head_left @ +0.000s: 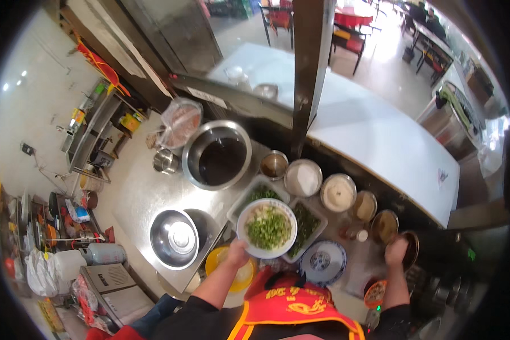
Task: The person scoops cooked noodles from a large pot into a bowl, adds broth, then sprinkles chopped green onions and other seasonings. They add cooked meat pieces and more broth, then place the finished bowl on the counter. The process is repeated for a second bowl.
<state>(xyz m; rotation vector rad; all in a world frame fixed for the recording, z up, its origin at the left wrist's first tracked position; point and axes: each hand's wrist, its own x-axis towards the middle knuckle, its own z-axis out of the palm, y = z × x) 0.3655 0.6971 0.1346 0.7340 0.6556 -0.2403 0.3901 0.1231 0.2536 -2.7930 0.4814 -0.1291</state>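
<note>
Left hand (236, 253) is gripping the rim of a white bowl (251, 245) of chopped greens, frame centre, above the herb tray (239, 205). Likely rigid, breakable, moderately heavy; rim hold suits. Right hand (396, 251) is closing on a small dark condiment bowl (412, 247), lower right.

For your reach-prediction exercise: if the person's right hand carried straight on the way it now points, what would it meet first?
The right hand already sits at the rim of a dark brown bowl, so that comes first. Beyond it, the metal bowl of brownish seasoning likely follows, though depth is unclear.
</note>
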